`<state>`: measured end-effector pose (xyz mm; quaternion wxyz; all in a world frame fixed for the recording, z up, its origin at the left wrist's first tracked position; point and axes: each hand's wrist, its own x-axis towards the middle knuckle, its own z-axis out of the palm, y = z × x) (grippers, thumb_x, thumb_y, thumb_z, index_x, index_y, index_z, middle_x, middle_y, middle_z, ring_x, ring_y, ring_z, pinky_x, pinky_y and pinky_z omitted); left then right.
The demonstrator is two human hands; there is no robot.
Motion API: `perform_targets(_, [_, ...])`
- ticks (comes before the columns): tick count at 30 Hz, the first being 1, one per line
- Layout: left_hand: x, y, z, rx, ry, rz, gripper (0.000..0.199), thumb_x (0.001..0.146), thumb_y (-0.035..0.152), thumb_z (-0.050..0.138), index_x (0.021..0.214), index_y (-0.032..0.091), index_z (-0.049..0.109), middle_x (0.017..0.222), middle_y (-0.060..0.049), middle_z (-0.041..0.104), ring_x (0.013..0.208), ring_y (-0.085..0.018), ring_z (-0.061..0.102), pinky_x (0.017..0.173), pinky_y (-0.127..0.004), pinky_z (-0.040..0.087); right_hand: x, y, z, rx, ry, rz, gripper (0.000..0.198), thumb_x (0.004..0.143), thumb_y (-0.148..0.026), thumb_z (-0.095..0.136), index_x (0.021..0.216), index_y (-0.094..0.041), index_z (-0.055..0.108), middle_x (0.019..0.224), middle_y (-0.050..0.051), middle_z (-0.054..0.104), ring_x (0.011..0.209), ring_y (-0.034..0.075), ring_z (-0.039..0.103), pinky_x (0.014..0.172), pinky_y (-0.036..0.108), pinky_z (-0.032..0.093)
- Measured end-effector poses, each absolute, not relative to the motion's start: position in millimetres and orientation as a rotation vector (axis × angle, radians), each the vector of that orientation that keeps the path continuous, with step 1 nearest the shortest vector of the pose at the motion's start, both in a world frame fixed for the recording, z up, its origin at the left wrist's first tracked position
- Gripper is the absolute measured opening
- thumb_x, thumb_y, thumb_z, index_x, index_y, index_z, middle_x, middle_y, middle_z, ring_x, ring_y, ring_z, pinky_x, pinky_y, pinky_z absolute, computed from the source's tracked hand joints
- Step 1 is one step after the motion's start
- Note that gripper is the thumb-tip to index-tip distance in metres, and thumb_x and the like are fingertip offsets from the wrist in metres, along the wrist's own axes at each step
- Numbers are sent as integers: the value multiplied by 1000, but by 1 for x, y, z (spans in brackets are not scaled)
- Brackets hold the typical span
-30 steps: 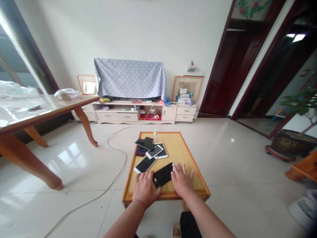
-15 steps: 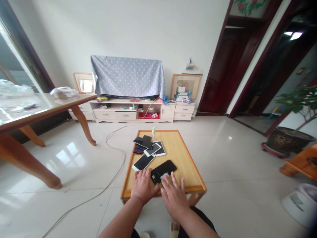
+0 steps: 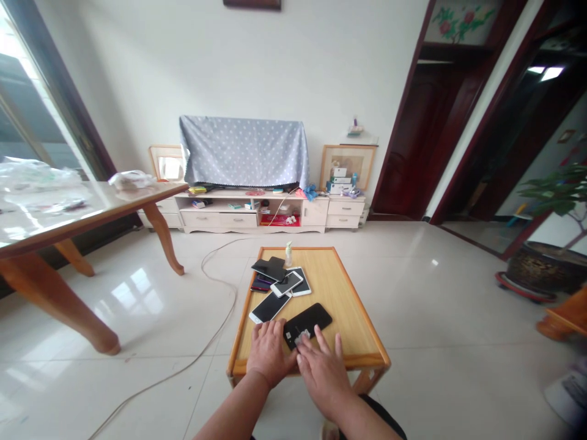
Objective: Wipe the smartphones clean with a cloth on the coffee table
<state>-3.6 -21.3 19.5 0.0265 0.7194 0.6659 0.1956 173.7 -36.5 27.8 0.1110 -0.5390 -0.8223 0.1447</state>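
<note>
**Right hand (image 3: 324, 370) spread over a black phone (image 3: 315, 315), left hand (image 3: 269, 349) at its end**

The black phone lay flat near the close edge of the low wooden table (image 3: 342, 290), slanting, with a small pale label (image 3: 288, 335) towards its left end. The left hand rested at that end, its four fingers bent and close together, its thumb set apart by the phone's near corner; whether it pinched the phone, I could not tell. The right hand's outer two fingers were spread, while its others reached a crumpled white wad (image 3: 302, 337) on the phone (tissue or wipe, it was too small to say which). Its grip on the wad could not be made out.

Just beyond the left hand lay a white-framed phone (image 3: 270, 307), screen up. Farther off, more phones overlapped in a loose heap, a smaller white phone (image 3: 287, 284) leaning across a larger white device (image 3: 302, 282), with dark phones (image 3: 269, 269) to the left. A pump bottle (image 3: 288, 255) stood upright behind them, near the far edge
</note>
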Motion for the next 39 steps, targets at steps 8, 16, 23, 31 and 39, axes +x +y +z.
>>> perform_targets(8, [-7,-25,18,2236,2039,642,58,78,41,61,132,20,54,126,-12,65,122,-31,52,116,-48,23,166,-23,33,-1656,-2372,434,54,107,-41,16,140,-35,59,152,-1,49,153,29,19,119,66,-3])
perform_targets(16, [-8,-26,14,2241,2077,626,49,88,34,50,135,20,54,131,-12,64,124,-30,53,117,-48,22,137,-10,44,-1576,-2436,491,53,107,-40,17,144,-37,55,153,-3,49,153,31,17,118,68,-1])
perform_targets(23, [-12,-25,9,2261,2041,587,61,81,35,56,140,19,52,143,-14,57,130,-35,48,119,-53,17,125,-11,46,-1487,-2500,537,51,105,-35,23,153,-42,40,155,-4,46,153,32,17,118,69,-2])
perform_targets(31, [-11,-28,15,2198,2049,613,71,76,46,60,140,19,50,135,-13,61,130,-34,49,121,-51,17,176,-5,33,-1705,-2424,416,51,106,-43,20,147,-40,49,157,-4,42,154,32,15,117,70,2])
perform_targets(39, [-12,-28,13,2189,2059,619,69,75,44,61,138,19,51,132,-13,62,129,-34,49,120,-49,18,163,-13,25,-1746,-2399,352,53,106,-44,18,150,-37,47,159,-2,39,154,32,12,118,69,5])
